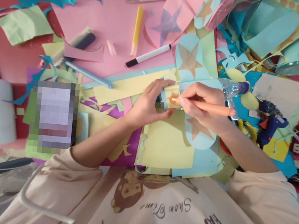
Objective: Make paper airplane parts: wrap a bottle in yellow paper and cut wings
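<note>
A clear plastic bottle with a dark purple cap lies across my workspace, partly wrapped in light blue and yellow paper. My left hand grips its left end, thumb below and fingers above. Between my right thumb and fingers is an orange marker, its tip touching an orange star on the yellow paper band. My right hand rests over the bottle's middle. Light blue rounded papers with brown-orange stars stick out above and below the bottle. Yellow oval papers sit by the cap.
A black-capped white marker, a yellow marker and a blue pen lie on pink paper. A blue glue gun and yellow-handled scissors are at right. A pixelated phone-like object lies left, among paper scraps.
</note>
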`<state>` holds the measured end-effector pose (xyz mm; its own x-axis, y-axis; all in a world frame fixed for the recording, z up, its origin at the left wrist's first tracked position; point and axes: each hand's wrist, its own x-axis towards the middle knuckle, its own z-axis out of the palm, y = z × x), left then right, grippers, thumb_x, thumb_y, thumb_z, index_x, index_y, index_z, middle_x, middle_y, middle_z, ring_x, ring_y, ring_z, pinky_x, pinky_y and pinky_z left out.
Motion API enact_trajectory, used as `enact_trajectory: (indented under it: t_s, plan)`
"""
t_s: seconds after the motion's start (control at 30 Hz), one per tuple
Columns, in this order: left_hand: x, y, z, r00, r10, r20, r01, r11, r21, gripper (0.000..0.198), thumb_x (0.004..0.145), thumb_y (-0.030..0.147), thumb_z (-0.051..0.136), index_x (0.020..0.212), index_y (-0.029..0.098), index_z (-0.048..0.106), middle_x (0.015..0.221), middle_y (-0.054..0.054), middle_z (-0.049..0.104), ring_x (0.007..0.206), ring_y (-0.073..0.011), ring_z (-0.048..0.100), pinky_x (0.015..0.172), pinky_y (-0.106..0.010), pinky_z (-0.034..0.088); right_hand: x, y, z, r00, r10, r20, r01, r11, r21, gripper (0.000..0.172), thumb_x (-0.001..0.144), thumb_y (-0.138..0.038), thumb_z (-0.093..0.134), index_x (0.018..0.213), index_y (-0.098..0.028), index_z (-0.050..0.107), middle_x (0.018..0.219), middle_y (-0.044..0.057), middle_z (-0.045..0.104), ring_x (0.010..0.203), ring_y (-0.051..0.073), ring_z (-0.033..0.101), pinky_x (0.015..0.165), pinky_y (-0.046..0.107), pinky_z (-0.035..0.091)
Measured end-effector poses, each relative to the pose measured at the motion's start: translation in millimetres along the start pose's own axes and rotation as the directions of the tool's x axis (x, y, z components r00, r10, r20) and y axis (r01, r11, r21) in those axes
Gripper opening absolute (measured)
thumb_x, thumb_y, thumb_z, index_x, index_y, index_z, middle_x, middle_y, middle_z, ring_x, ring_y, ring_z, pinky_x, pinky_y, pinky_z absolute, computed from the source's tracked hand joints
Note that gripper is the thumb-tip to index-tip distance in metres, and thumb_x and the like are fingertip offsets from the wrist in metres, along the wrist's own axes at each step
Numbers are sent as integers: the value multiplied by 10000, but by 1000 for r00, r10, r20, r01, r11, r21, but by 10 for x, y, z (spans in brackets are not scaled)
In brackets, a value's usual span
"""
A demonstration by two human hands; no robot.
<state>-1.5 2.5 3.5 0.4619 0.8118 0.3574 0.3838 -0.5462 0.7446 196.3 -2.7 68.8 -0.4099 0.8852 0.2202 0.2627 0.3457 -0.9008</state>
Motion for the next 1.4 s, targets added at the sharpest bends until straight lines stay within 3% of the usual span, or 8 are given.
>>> enact_trajectory:
  t_s: [0.33, 0.6, 0.77, 1.23, 1.4]
  plan:
    - [0, -12, -14, 998, -53, -22, 53, 998, -30, 579, 807, 533, 640, 1288, 258, 474, 1232, -116, 610, 1171, -291, 597, 1003, -470, 517, -85, -29, 5, 991, -12, -134, 11, 1000, -6, 217, 888, -362, 586, 714, -246, 529, 625, -9, 556, 613, 146, 532, 547, 317, 427]
    - [9, -14, -11, 998, -53, -25, 52, 997, -61, 573, 821, 556, 613, 1282, 246, 474, 1243, -120, 606, 1181, -282, 597, 1006, -449, 519, -59, -36, 19, 1000, 24, -20, -22, 997, 70, 121, 871, -275, 626, 791, -214, 561, 639, -35, 535, 488, 77, 438, 460, 265, 359]
    - [3, -15, -6, 998, -55, -11, 54, 997, -58, 588, 813, 542, 624, 1297, 252, 459, 1257, -119, 597, 1196, -297, 585, 1023, -468, 505, -77, 33, 16, 995, 74, -69, -75, 997, -4, 202, 892, -330, 587, 729, -227, 527, 659, -8, 555, 574, 122, 496, 525, 301, 411]
    - [2, -9, -13, 997, -74, -2, 73, 996, -50, 573, 816, 548, 607, 1285, 251, 465, 1236, -115, 604, 1193, -285, 581, 1013, -456, 516, -30, 6, 26, 1000, -16, -5, 16, 1000, -4, 264, 843, -242, 612, 626, -200, 469, 572, -47, 515, 560, 81, 478, 517, 239, 376]
    - [-2, -16, -9, 998, -69, -9, 69, 997, -42, 581, 813, 536, 619, 1295, 253, 461, 1249, -113, 598, 1200, -282, 579, 1024, -456, 513, -40, 24, 29, 997, -35, -71, 36, 999, 16, 245, 862, -239, 606, 655, -197, 483, 598, -47, 529, 546, 70, 473, 515, 234, 368]
